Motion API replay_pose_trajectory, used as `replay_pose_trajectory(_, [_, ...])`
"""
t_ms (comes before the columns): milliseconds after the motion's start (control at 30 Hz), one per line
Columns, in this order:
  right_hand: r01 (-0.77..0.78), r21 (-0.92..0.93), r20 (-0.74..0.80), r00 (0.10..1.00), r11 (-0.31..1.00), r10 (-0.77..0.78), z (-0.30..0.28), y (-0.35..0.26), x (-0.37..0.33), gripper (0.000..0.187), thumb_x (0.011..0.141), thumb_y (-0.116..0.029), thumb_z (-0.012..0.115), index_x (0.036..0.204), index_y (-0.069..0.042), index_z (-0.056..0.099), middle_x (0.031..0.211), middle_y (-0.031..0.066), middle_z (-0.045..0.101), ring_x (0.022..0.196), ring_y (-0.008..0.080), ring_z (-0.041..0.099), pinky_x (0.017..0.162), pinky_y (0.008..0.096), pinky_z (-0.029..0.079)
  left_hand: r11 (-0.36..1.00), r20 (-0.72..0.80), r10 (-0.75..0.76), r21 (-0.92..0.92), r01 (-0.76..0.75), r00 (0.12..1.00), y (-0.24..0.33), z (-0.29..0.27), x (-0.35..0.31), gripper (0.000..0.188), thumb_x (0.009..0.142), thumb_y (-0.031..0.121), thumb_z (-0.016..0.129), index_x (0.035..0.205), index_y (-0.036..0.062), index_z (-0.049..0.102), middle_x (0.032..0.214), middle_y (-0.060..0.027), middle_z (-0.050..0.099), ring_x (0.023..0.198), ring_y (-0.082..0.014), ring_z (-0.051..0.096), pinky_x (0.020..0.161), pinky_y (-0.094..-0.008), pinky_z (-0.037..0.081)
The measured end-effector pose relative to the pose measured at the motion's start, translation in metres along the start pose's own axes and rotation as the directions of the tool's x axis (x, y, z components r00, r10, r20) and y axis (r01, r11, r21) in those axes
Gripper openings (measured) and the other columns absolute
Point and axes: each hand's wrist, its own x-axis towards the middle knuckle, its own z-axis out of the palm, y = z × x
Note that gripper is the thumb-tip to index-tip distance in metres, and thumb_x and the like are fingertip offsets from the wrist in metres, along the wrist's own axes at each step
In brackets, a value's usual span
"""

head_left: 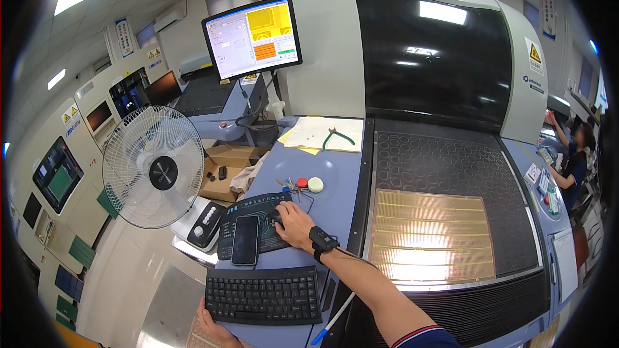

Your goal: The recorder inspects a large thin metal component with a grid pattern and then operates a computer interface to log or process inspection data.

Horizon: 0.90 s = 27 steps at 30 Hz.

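Note:
My right hand (pixel 295 224), with a black device strapped at the wrist, is closed over a dark computer mouse (pixel 276 216) on a black printed mouse mat (pixel 267 240). Only part of the mouse shows beneath the fingers. A black smartphone (pixel 245 240) lies on the mat, left of that hand. Nearer me is a black keyboard (pixel 263 296). At its lower left corner is my left hand (pixel 218 330), fingers stretched along the side edge of the keyboard and desk; no held thing shows in it. The monitor (pixel 253 37) above displays yellow and orange panels.
A gold patterned panel (pixel 432 237) lies on the machine bed (pixel 445 161) at right. Green-handled pliers (pixel 338 137) rest on white sheets beyond the mat, near keys and round lids (pixel 314 184). A fan (pixel 153 166) and open carton (pixel 227 166) stand left. Another person (pixel 570 167) works far right.

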Motion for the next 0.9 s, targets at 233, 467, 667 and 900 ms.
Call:
replay_pose_trajectory(233, [0.02, -0.026, -0.05, 0.999, 0.999, -0.022, 0.0, -0.001, -0.001, 0.04, 0.086, -0.014, 0.067, 0.12, 0.003, 0.054, 0.129, 0.0215, 0.056, 0.123, 0.0369, 0.053, 0.107, 0.043, 0.045, 0.997, -0.024, -0.017, 0.071, 0.019, 1.0, 0.012, 0.005, -0.003, 0.05, 0.102, 0.024, 0.039, 0.13, -0.0111, 0.06, 0.128, -0.0209, 0.064, 0.117, -0.0278, 0.06, 0.107, -0.038, 0.042])
replay_pose_trajectory(467, [-0.021, 0.023, -0.008, 1.0, 1.0, 0.021, -0.002, -0.002, 0.0, 0.048, 0.087, -0.015, 0.067, 0.129, 0.003, 0.053, 0.13, 0.0218, 0.056, 0.124, 0.0372, 0.053, 0.107, 0.044, 0.046, 1.0, -0.025, -0.003, 0.013, 0.003, 1.0, 0.0, 0.001, 0.0, 0.05, 0.103, 0.025, 0.039, 0.131, -0.0112, 0.06, 0.127, -0.0211, 0.064, 0.116, -0.0279, 0.06, 0.106, -0.038, 0.042])
replay_pose_trajectory(667, [0.027, -0.012, -0.006, 1.0, 1.0, -0.027, 0.003, 0.004, -0.002, 0.041, 0.09, -0.017, 0.066, 0.127, -0.001, 0.058, 0.132, 0.0216, 0.056, 0.125, 0.0402, 0.052, 0.108, 0.0451, 0.045, 1.0, -0.024, -0.005, -0.012, 0.005, 1.0, -0.002, 0.003, 0.0, 0.051, 0.102, 0.025, 0.039, 0.131, -0.0116, 0.059, 0.127, -0.0214, 0.064, 0.117, -0.0285, 0.06, 0.107, -0.0385, 0.042])
replay_pose_trajectory(900, [0.036, -0.018, -0.007, 0.999, 0.999, -0.036, 0.004, 0.007, -0.003, 0.038, 0.092, -0.018, 0.065, 0.126, -0.002, 0.059, 0.132, 0.0212, 0.055, 0.126, 0.0406, 0.051, 0.108, 0.0456, 0.045, 0.997, -0.017, 0.015, 0.071, -0.014, 1.0, -0.004, 0.001, 0.001, 0.051, 0.103, 0.025, 0.038, 0.13, -0.0115, 0.06, 0.128, -0.022, 0.064, 0.119, -0.0297, 0.059, 0.108, -0.0391, 0.04])
